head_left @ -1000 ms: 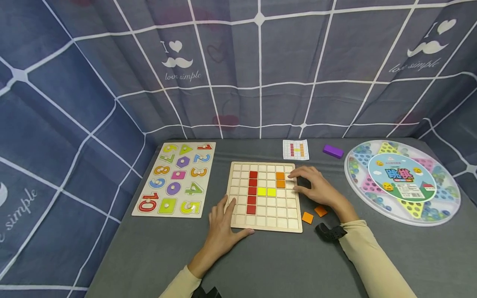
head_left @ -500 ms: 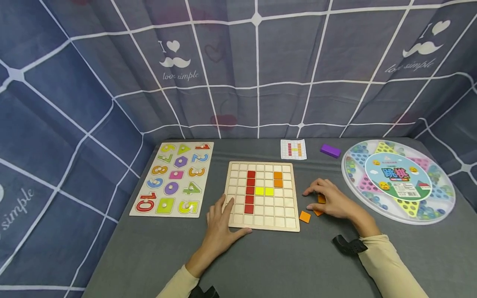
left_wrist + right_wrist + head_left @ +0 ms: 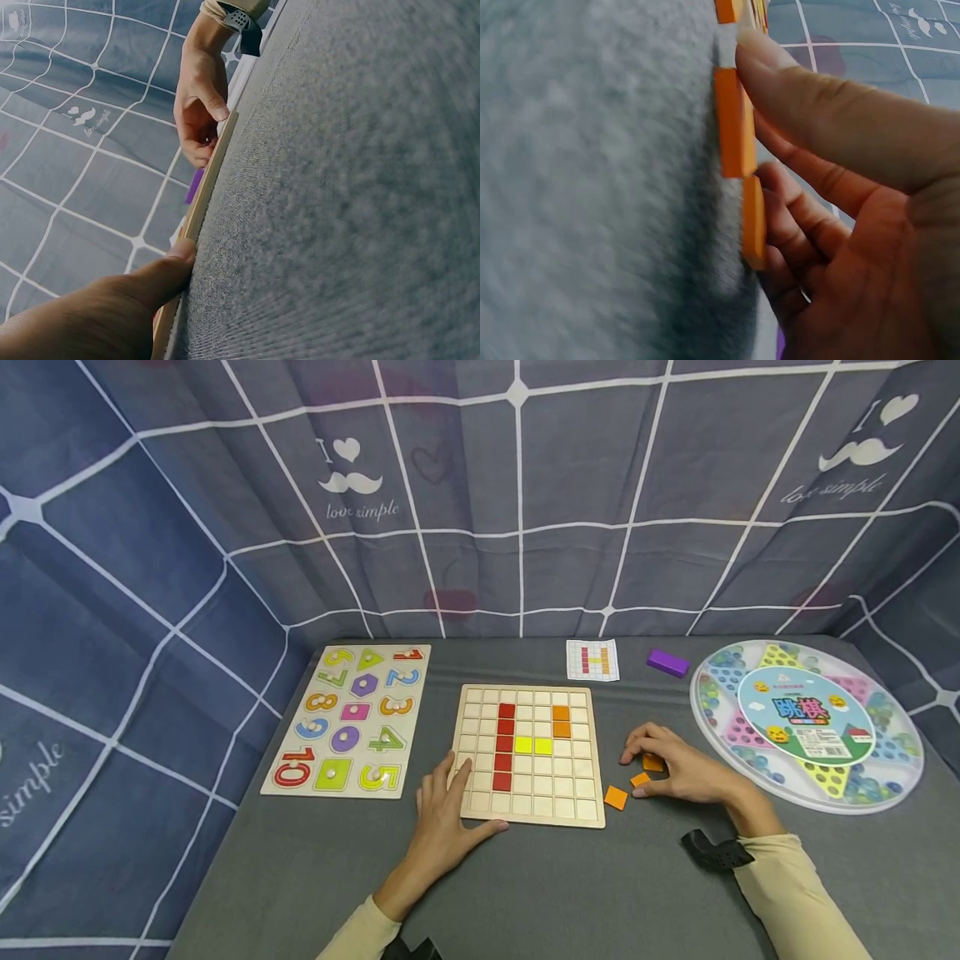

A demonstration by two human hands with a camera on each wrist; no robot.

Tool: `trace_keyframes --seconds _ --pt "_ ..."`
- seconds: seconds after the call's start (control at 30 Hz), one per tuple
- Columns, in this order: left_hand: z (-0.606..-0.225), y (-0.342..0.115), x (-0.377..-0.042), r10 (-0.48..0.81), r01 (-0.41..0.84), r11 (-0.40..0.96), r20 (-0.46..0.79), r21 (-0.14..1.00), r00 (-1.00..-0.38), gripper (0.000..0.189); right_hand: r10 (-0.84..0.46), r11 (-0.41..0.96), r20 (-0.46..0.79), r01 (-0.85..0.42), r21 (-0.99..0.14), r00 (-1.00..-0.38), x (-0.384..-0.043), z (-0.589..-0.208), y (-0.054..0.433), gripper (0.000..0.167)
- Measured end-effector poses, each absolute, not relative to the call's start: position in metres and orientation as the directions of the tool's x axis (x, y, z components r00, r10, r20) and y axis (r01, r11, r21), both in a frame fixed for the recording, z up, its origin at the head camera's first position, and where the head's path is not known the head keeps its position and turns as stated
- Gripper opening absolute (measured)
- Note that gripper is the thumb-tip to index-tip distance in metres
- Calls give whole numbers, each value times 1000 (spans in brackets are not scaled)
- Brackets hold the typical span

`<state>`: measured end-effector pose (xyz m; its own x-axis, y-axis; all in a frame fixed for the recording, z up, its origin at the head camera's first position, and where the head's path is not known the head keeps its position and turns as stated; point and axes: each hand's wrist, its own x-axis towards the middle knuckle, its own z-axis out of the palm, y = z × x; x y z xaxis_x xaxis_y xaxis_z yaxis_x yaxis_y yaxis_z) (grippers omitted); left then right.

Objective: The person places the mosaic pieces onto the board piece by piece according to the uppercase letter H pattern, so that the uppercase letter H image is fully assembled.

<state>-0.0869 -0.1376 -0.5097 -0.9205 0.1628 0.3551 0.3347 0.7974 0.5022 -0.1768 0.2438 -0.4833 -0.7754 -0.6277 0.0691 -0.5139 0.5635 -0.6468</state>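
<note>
My left hand (image 3: pixel 442 831) rests at the near left corner of the wooden grid board (image 3: pixel 536 789). Its thumb lies along the near edge and its fingers touch the left side. The board carries a column of red tiles (image 3: pixel 504 762), two yellow tiles (image 3: pixel 533 745) and two orange tiles set in it (image 3: pixel 561 722). Right of the board, my right hand (image 3: pixel 686 768) is low over loose orange tiles. Its thumb is right at one orange tile (image 3: pixel 735 124), while a second orange tile (image 3: pixel 754 221) lies by the fingers. Another orange tile (image 3: pixel 617 797) lies beside the board.
A small pattern card (image 3: pixel 592 660) and a purple block (image 3: pixel 667 662) lie behind the board. On the left is a number puzzle board (image 3: pixel 352 718). A round Chinese checkers set (image 3: pixel 806 727) lies at the right. A grid-patterned curtain (image 3: pixel 480 485) rises behind the table.
My right hand has left the board's right edge, near the two set orange tiles, and moved right and toward me to the loose tiles. The left hand stays in place.
</note>
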Motion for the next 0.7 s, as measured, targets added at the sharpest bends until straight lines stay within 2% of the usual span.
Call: trace_keyframes --seconds 0.2,0.4,0.7 --pt "-509 -138 -88 161 322 796 333 513 -929 103 -658 559 9 -497 -663 -753 -174 -476 247 32" --pt "-509 -139 -88 159 316 790 322 526 -933 103 -678 541 58 -551 -636 -733 -174 -478 247 28" --pt "-509 -138 -88 157 315 788 321 529 -934 103 -664 558 66 -552 -620 -745 -174 -481 244 25"
